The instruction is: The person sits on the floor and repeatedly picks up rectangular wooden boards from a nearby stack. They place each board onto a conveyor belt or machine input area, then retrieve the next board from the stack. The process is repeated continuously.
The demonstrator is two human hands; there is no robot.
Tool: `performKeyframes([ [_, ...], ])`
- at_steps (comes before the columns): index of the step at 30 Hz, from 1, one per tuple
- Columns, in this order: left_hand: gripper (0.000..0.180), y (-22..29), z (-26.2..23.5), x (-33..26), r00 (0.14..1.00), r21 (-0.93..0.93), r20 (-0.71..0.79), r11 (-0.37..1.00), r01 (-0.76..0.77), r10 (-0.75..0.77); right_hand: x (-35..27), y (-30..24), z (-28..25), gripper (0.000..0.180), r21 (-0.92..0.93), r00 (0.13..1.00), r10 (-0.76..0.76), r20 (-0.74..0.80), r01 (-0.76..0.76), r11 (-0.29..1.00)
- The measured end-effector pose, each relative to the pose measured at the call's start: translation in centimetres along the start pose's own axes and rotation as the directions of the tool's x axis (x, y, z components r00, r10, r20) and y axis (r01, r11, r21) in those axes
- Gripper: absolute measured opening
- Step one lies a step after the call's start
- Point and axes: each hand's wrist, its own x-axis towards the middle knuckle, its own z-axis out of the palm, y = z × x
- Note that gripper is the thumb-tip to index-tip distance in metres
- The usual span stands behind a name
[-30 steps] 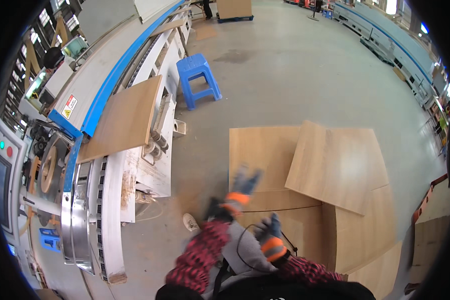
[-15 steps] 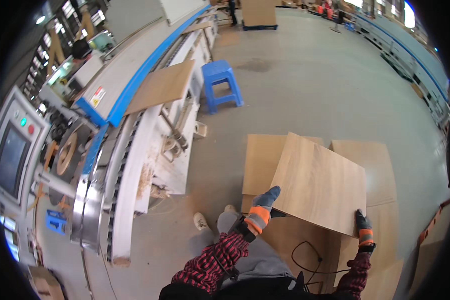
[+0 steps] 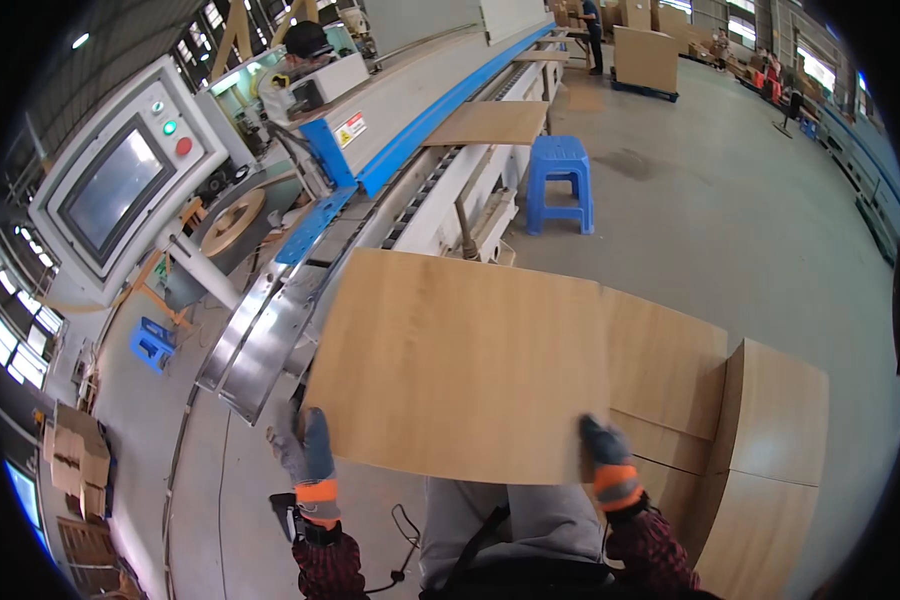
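1. Factory hall, grey concrete floor [image 3: 730, 230]; a long machine [image 3: 420, 110] with a blue rail runs up and away to the left of the hands.
2. Left hand [image 3: 305, 455], grey glove with orange cuff, is closed on the near-left corner of the panel [image 3: 460, 365]; fingers curl over the edge, thumb side hidden.
3. Right hand [image 3: 602, 455], same kind of glove, pinches the near-right corner, fingers on top and the rest under the board.
4. The panel is a large tan wood board, held flat at about waist height between both hands and out in front of the body; its far edge sits near the machine's metal infeed [image 3: 260, 345].
5. Stack [image 3: 770, 430] of similar boards lies on the floor right of the right hand, partly under the held panel.
6. Blue stool [image 3: 560, 180] stands well ahead of the hands; another board [image 3: 490, 122] rests on the machine beyond it. Control screen [image 3: 115, 185] is far left.
7. Risk, as a judgement: only corner grips on a wide board, so it could sag or twist and slip from the gloves.
8. Risk: the far-left corner could knock the metal infeed edge if swung left, chipping the board.
9. Risk: a cable [image 3: 405, 530] trails on the floor by the feet, a trip hazard while the view down is blocked.
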Motion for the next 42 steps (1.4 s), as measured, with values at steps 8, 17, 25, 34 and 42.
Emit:
performKeyframes([
  [8,0.037,0.6,1.3,-1.3,0.777,0.440,0.399,0.642,-0.628,0.487,-6.8,0.2,20.7,0.024,0.069,0.964,-0.108,0.241,0.094,0.993],
  [17,0.029,-1.7,8.6,6.3,0.833,0.280,0.215,0.785,-0.553,0.510,0.2,-0.1,26.8,0.032,0.143,0.933,-0.317,0.171,0.295,0.945],
  [25,0.024,-3.8,13.5,9.1,0.902,0.205,0.206,0.884,-0.420,0.380,3.8,-2.7,28.2,0.030,-0.104,0.952,-0.289,-0.098,0.279,0.955],
  [34,0.049,-1.6,22.0,11.4,0.823,0.349,0.374,0.758,-0.551,0.427,11.8,-5.6,24.5,0.042,0.208,0.960,-0.237,0.148,0.204,0.957],
  [42,0.037,-0.3,29.7,8.4,0.758,0.137,0.292,0.759,-0.637,0.584,7.0,-4.0,-14.7,0.047,0.269,0.555,-0.827,-0.091,0.813,0.516],
])
